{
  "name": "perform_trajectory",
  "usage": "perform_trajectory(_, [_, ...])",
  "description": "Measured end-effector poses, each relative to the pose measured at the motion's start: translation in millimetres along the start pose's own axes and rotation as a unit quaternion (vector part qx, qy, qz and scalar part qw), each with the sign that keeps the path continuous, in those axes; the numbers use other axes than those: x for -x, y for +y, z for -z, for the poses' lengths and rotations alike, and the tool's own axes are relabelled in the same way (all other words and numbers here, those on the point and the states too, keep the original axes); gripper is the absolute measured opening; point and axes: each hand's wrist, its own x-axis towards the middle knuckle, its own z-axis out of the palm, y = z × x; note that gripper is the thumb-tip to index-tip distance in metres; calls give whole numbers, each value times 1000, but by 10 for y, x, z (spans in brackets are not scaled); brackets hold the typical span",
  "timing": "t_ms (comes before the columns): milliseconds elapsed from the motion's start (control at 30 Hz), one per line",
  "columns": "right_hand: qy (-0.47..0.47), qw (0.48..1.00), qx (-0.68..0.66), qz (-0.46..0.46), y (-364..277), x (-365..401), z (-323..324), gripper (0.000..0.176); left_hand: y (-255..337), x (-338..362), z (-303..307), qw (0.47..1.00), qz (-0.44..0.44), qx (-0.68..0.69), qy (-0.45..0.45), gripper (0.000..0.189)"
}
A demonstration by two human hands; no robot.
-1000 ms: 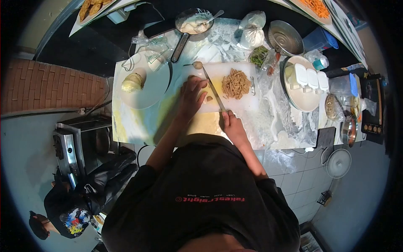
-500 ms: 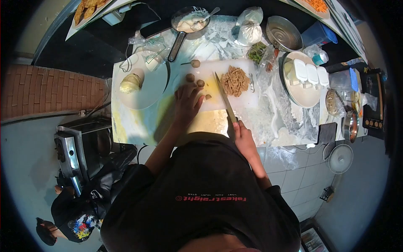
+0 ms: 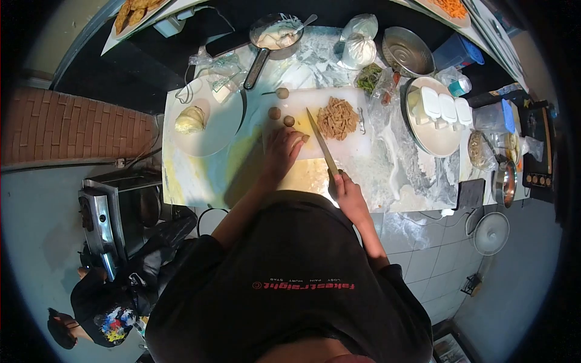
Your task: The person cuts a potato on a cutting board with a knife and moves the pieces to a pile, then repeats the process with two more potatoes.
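My right hand (image 3: 348,192) is closed around the handle of a long kitchen knife (image 3: 322,142), its blade slanting across the white cutting board (image 3: 357,145). My left hand (image 3: 282,154) is on the board's left side, fingers drawn together on a small brown piece (image 3: 305,138), apparently cut from a meatball. Just beyond those fingers lie a brown meatball (image 3: 289,121) and another meatball (image 3: 274,113); a third meatball (image 3: 282,93) is at the board's upper left edge. Right of the blade is a heap of brown sliced strips (image 3: 337,119).
A plate (image 3: 215,136) with a pale cabbage-like vegetable (image 3: 190,120) is at left. Behind stand a pan (image 3: 276,37) of white mixture, a bagged white substance (image 3: 359,48) and a metal bowl (image 3: 408,51). White-lidded containers (image 3: 448,107) sit on a plate at right. Another person (image 3: 115,308) is lower left.
My left hand has shifted slightly right, its spread fingers closing onto the small brown piece. The knife stays in my right hand, barely moved. The view has shifted slightly.
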Motion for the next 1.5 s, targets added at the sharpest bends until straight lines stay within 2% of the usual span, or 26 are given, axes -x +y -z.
perform_trajectory(267, [29,999,8,11,112,-10,-128,47,99,-49,-119,999,44,-9,27,29])
perform_trajectory(500, [18,1000,24,1,50,21,-95,45,112,-40,-93,1000,27,-7,10,23])
perform_trajectory(700, [58,997,53,22,-22,102,-100,35,174,-50,-122,995,94,45,1,19])
perform_trajectory(900, [55,993,106,17,-21,182,-136,35,248,-49,-40,996,80,23,11,19])
perform_trajectory(1500, [46,995,87,-3,-117,100,-112,33,209,-122,-71,996,86,11,21,18])
